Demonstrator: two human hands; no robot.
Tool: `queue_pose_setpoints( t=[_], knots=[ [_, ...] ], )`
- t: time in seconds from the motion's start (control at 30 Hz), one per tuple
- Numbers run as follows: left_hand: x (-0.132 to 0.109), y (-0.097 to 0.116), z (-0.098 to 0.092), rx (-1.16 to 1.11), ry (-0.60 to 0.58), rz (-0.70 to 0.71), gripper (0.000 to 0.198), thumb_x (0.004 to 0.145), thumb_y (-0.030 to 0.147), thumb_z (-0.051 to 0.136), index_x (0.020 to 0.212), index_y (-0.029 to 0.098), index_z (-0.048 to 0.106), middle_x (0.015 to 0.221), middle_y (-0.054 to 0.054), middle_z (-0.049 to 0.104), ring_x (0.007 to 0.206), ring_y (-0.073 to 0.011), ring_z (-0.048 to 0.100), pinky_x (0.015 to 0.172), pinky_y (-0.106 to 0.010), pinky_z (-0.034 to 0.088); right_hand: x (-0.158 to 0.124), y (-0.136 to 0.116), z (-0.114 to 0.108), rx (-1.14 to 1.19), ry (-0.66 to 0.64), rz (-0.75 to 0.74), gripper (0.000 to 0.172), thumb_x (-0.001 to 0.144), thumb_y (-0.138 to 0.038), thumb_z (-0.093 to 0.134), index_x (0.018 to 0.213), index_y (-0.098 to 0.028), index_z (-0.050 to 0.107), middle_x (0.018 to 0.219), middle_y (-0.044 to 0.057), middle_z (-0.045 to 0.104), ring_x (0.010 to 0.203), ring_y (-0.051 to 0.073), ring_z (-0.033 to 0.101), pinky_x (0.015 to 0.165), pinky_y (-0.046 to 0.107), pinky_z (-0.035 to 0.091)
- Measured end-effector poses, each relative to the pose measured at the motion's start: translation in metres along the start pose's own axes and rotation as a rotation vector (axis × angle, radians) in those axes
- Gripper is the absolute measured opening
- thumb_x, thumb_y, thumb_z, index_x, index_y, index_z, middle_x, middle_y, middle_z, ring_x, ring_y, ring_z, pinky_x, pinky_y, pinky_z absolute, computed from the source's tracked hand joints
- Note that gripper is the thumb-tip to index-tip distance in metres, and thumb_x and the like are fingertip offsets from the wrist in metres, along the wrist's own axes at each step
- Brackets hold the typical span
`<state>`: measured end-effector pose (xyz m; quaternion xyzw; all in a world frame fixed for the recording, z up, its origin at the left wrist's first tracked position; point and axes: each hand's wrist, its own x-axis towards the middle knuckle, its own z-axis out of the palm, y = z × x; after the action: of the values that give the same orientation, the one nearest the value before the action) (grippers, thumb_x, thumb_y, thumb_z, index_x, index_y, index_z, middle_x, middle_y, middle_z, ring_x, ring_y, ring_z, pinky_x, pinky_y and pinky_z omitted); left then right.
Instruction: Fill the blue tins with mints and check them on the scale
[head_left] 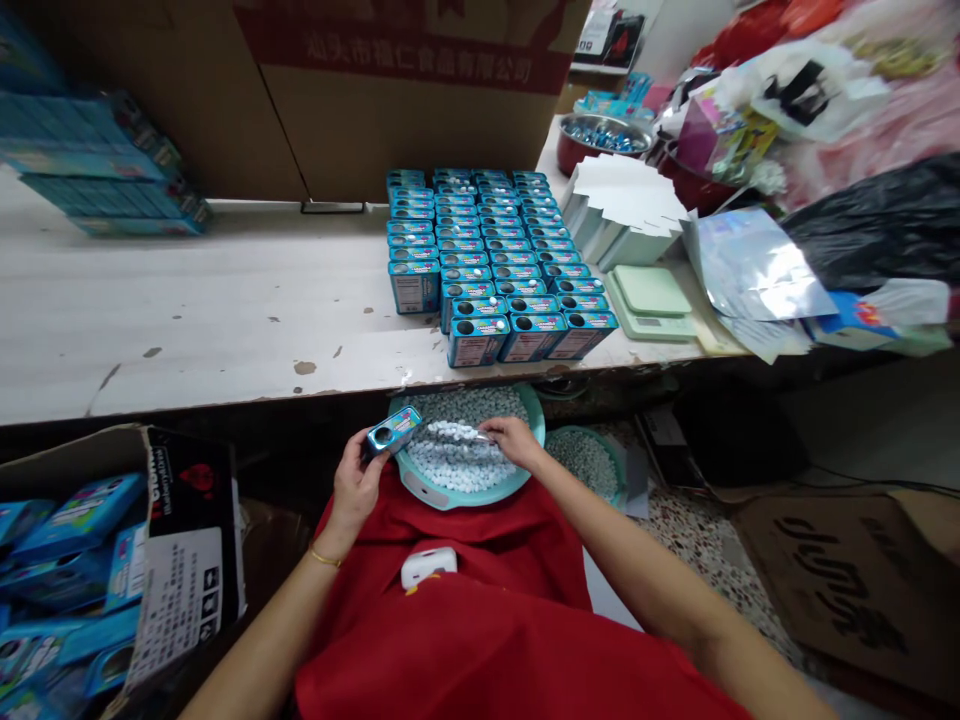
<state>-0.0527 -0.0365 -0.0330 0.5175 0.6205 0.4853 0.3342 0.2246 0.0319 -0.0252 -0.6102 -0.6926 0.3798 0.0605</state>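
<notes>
The left hand [357,482] is clamped round a blue tin [394,430], fingers closed on its lower end, the tin tilted with its round hole turned up and toward the camera; it hangs over the left rim of a teal basin [417,488] that rests on the red apron [487,620] in the person's lap; the basin is full of small white pellets [461,465]; the right hand [514,441] is over the basin's right side, fingers pinched together on a narrow scoop [454,432] heaped with pellets; the scoop lies level and points left, its tip just beside the tin's upper end, though whether they touch cannot be told; a thin bracelet [324,557] sits on the left wrist; a second basin [589,462] of pellets stands on the floor just right of the first; above, on the worn white table [187,310], rows of like tins [491,255] stand packed upright, some with open holes at the near edge; right of them lie a pale green scale [651,300] and a stack of white cards [626,205]; a carton [187,540] of blue packs stands at the lower left
</notes>
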Motion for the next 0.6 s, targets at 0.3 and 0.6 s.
queue_pose_setpoints(
  t=[0.3, 0.6],
  knots=[
    [-0.004, 0.031, 0.027, 0.165, -0.123, 0.156, 0.035, 0.076, 0.018, 0.048, 0.112, 0.019, 0.048, 0.108, -0.008, 0.055, 0.102, -0.0203, 0.052, 0.091, -0.038, 0.039, -0.047, -0.07, -0.076, -0.305, 0.044, -0.204, 0.033, 0.08, -0.019, 0.041, 0.099, -0.031, 0.066, 0.099, -0.002, 0.067, 0.093, 0.016, 0.058, 0.075, 0.024, 0.042],
    [-0.006, 0.032, 0.034, 0.201, -0.173, 0.221, 0.035, 0.077, 0.016, 0.046, 0.112, 0.019, 0.048, 0.111, -0.008, 0.053, 0.105, -0.0208, 0.049, 0.094, -0.039, 0.038, -0.069, -0.135, -0.084, -0.743, -0.03, -0.245, 0.03, 0.079, -0.013, 0.037, 0.087, -0.018, 0.065, 0.089, 0.011, 0.066, 0.08, 0.02, 0.062, 0.067, 0.028, 0.043]
  ],
)
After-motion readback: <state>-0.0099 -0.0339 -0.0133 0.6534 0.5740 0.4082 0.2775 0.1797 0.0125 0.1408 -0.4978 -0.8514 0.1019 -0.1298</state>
